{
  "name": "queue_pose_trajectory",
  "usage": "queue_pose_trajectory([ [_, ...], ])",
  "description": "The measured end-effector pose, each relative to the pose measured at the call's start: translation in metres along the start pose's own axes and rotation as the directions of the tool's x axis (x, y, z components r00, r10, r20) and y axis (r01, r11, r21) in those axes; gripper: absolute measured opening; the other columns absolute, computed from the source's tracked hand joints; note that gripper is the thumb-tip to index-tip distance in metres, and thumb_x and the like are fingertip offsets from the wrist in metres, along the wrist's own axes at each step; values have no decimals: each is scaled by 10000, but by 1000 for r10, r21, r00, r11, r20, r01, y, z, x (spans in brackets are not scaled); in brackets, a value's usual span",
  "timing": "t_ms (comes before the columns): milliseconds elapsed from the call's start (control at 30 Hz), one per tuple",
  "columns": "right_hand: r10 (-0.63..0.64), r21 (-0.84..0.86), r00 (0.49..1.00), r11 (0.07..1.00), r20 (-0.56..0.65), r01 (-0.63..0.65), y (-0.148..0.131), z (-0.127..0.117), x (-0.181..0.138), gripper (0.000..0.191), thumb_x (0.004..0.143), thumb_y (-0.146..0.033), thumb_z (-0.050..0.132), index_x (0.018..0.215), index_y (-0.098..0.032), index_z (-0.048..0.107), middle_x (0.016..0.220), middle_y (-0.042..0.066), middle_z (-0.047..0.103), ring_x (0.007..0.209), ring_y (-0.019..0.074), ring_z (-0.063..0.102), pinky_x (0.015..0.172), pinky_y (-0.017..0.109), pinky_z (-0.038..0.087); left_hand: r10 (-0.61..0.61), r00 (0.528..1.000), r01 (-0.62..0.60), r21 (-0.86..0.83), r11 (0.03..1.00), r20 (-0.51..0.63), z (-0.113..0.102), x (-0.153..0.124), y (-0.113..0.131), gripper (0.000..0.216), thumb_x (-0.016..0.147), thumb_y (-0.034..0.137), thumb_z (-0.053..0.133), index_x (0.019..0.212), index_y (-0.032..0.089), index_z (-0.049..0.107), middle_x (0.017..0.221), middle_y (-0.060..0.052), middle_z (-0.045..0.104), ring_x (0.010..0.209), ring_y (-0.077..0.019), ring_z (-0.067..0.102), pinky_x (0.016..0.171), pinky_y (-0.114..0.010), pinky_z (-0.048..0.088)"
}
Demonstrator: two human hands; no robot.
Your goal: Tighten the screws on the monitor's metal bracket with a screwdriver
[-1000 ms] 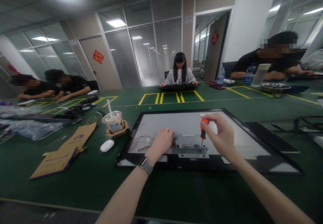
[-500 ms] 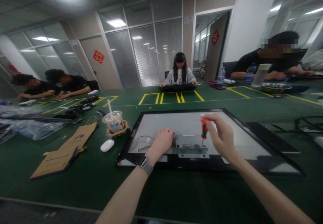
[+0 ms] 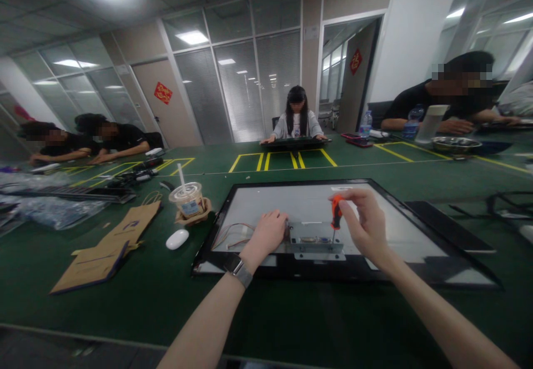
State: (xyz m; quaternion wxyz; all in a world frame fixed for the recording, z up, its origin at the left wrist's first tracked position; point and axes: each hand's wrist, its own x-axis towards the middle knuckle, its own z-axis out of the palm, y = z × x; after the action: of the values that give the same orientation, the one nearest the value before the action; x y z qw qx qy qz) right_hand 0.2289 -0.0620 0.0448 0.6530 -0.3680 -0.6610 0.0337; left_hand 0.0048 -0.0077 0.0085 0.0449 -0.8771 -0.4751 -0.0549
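Observation:
A black-framed monitor panel (image 3: 375, 269) lies face down on the green table, its grey back up. A small metal board cover (image 3: 315, 241) sits near its front edge, with thin wires (image 3: 227, 236) at the left. My left hand (image 3: 266, 236), fingers curled, presses on the left end of that cover. My right hand (image 3: 362, 225) pinches an orange-handled screwdriver (image 3: 335, 216) held upright, its tip down on the cover's right end.
A white mouse (image 3: 177, 239), a lidded drink cup with a straw (image 3: 187, 200) and a brown paper bag (image 3: 108, 244) lie to the left. A dark flat panel (image 3: 449, 226) sits right of the monitor. Several other people sit around the table's far sides.
My right hand's fingers have shifted slightly around the screwdriver handle; the tool stays upright on the same spot. My left hand has not moved.

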Motion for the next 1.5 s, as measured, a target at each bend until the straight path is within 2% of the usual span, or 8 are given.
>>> queue_pose_trajectory([
  [367,-27,-37,999,999,18,28,-3,-2,2,80,921,-210,528,987,-213,573,891,78,667,839,230,654,748,422,516,1,1000,-1,3,1000,-5,-1,-1,0,262,980,159,364,1130,186,577,1104,-84,613,1016,-213,582,889,-347,456],
  [667,5,44,1000,999,22,-6,-7,-2,3,54,914,-216,507,961,-234,525,868,61,633,813,219,629,729,428,527,1,1000,-1,-4,1000,4,-1,0,0,268,980,153,360,1137,188,575,1105,-88,613,1039,-206,581,912,-339,448],
  [933,71,146,997,987,23,-74,-3,-3,0,24,916,-212,489,919,-235,494,800,26,619,678,171,587,554,316,486,16,1000,-16,19,1000,1,0,0,0,268,985,157,351,1134,191,570,1105,-86,610,1037,-210,578,900,-340,447],
  [1233,85,189,996,978,2,-84,-10,-2,2,75,901,-190,478,849,-241,457,736,10,623,625,161,576,526,298,473,10,1000,-10,28,1000,2,2,1,-1,252,980,150,362,1122,188,567,1097,-86,610,1016,-209,581,886,-340,451],
  [1500,94,207,995,974,28,-97,-11,0,3,27,918,-224,477,901,-242,465,769,25,670,628,168,619,537,311,510,4,1000,-4,20,1000,22,-1,0,0,266,987,152,351,1141,187,565,1116,-91,605,1042,-206,575,915,-346,441],
])
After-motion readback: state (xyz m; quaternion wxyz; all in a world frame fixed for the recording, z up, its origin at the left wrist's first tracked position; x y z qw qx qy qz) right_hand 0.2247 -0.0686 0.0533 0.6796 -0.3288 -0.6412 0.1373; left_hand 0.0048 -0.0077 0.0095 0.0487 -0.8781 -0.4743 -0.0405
